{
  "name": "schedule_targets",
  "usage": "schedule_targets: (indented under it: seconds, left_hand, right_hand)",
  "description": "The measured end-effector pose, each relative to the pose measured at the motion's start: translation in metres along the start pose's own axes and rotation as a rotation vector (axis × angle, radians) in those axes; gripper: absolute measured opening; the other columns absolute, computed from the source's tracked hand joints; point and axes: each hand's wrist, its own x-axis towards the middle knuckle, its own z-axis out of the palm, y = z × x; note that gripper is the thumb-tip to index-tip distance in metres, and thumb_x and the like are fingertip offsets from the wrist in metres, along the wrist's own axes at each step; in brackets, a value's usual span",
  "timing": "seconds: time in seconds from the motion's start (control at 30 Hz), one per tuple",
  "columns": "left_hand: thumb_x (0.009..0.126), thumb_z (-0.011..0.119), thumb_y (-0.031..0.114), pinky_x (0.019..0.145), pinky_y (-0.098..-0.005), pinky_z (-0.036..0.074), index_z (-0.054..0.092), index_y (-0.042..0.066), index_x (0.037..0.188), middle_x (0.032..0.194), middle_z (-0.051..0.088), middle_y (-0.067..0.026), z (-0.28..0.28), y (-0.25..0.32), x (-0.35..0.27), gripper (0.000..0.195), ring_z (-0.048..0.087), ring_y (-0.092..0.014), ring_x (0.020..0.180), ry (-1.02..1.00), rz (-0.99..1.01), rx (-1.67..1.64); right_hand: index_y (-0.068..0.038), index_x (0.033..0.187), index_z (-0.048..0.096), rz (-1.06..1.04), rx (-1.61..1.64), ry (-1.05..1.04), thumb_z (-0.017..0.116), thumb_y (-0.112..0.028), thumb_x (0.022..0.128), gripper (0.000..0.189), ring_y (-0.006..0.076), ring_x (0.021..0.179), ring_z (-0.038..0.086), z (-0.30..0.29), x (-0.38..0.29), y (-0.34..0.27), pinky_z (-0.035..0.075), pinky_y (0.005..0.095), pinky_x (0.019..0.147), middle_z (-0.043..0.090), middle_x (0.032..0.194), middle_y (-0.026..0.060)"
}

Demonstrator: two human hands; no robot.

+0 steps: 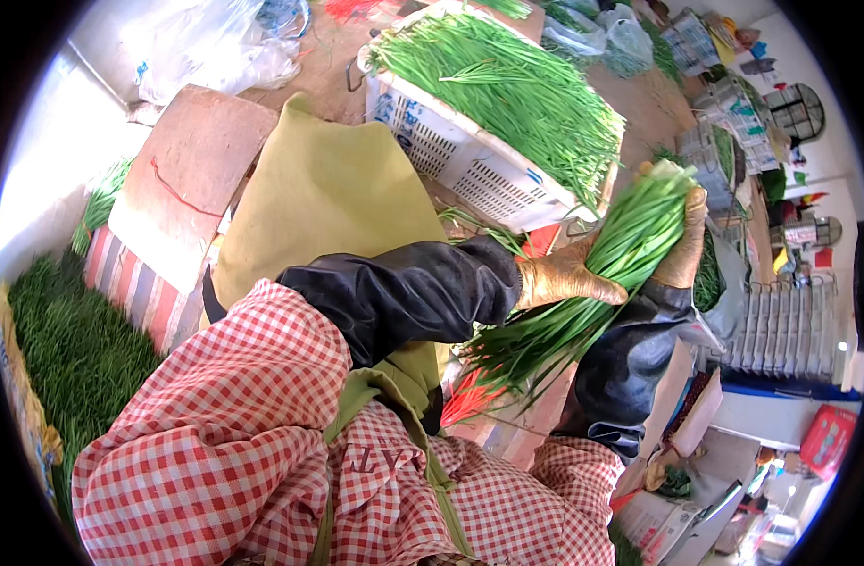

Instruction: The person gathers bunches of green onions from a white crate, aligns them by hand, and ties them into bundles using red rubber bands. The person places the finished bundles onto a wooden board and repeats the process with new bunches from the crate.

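Note:
A loose bundle of long green chives is held between my two hands, its pale stem ends up at the right and its leaf tips trailing down to the left. My left hand, in a soiled tan glove, grips the middle with the thumb across the front. Around the stem end on the far side, my right hand wears a similar glove; part of its fingers is behind the stalks. Just beyond the bundle stands a white slatted plastic crate, heaped with more chives.
Red ties lie below the bundle. An olive apron covers my lap, beside a brown board with a red string. Loose greens fill a sack at left. Clear plastic bags lie behind; stacked grey crates stand right.

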Motion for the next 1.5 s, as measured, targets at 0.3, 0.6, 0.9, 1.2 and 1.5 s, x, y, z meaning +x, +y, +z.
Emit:
schedule_targets:
  seconds: [0.3, 0.6, 0.9, 1.2, 1.5]
  left_hand:
    - [0.075, 0.073, 0.026, 0.087, -0.0343, 0.043, 0.056, 0.009, 0.113, 0.102, 0.060, -0.0036, -0.004, -0.093, -0.022, 0.045, 0.056, -0.017, 0.094, 0.661, -0.109, -0.529]
    - [0.081, 0.053, 0.064, 0.076, -0.0478, 0.051, 0.061, 0.007, 0.101, 0.091, 0.066, -0.0095, -0.060, -0.197, -0.100, 0.060, 0.065, -0.026, 0.082, 0.672, -0.974, -0.904]
    - [0.080, 0.054, 0.064, 0.076, -0.0444, 0.053, 0.058, -0.005, 0.109, 0.097, 0.067, -0.0158, -0.069, -0.144, -0.087, 0.074, 0.066, -0.027, 0.080, 0.710, -1.182, -0.882]
    - [0.074, 0.073, 0.041, 0.077, -0.0394, 0.049, 0.061, 0.008, 0.107, 0.099, 0.064, -0.0088, -0.089, -0.087, -0.046, 0.049, 0.060, -0.023, 0.089, 0.601, -0.787, -0.630]
    - [0.089, 0.053, 0.022, 0.078, -0.0258, 0.050, 0.060, -0.003, 0.103, 0.093, 0.064, -0.0070, -0.110, -0.131, -0.063, 0.029, 0.062, -0.013, 0.085, 0.258, -0.740, -0.503]
  right_hand:
    - [-0.002, 0.126, 0.046, 0.505, -0.504, 0.181, 0.062, -0.048, 0.084, 0.064, 0.0180, 0.107, 0.053, -0.089, -0.128, 0.100, 0.041, 0.0307, 0.093, 0.055, 0.117, 0.0071]
    - [-0.005, 0.115, 0.056, 1.579, -0.038, -0.047, 0.057, -0.045, 0.088, 0.048, 0.0123, 0.083, 0.062, -0.148, -0.123, 0.198, 0.052, 0.0268, 0.074, 0.064, 0.101, 0.0036]
    - [-0.001, 0.107, 0.062, 1.126, -0.874, -1.046, 0.046, -0.016, 0.086, 0.031, 0.0302, 0.094, 0.059, -0.171, -0.116, 0.254, 0.045, 0.0383, 0.086, 0.063, 0.103, 0.0206]
    - [0.004, 0.112, 0.052, 0.735, -1.510, 0.028, 0.051, -0.039, 0.086, 0.051, 0.0391, 0.092, 0.060, -0.039, -0.062, 0.170, 0.047, 0.0424, 0.079, 0.061, 0.096, 0.0279]
    - [-0.007, 0.120, 0.052, 0.446, 0.201, 0.643, 0.054, -0.045, 0.088, 0.050, 0.0205, 0.094, 0.059, -0.095, -0.205, 0.196, 0.047, 0.0336, 0.082, 0.062, 0.107, 0.0097]
